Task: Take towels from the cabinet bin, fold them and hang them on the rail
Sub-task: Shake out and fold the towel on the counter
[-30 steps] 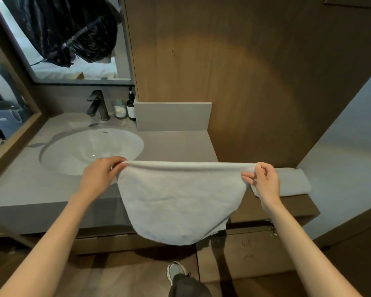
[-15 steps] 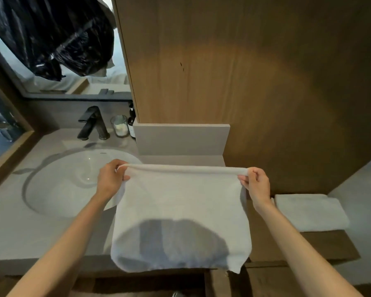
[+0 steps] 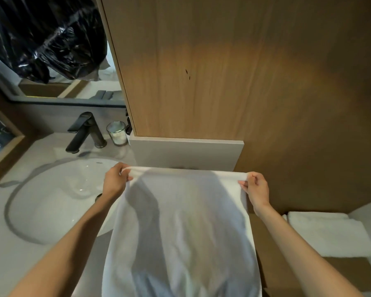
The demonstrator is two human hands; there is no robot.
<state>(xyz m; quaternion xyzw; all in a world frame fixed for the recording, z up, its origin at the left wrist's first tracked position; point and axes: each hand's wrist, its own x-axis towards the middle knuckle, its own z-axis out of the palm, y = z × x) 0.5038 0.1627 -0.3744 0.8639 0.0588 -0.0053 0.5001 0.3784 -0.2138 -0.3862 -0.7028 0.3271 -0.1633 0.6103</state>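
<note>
Head view: we've moved the towel (image 3: 184, 221) from hanging mid-air a second ago to over the worktop (image 3: 13, 264), far edge near the backsplash (image 3: 186, 155). Fingers of left hand (image 3: 116, 181) and right hand (image 3: 255, 188) pinch its far corners. Likely laying flat to fold; folded towel (image 3: 326, 234) sits right.
</note>
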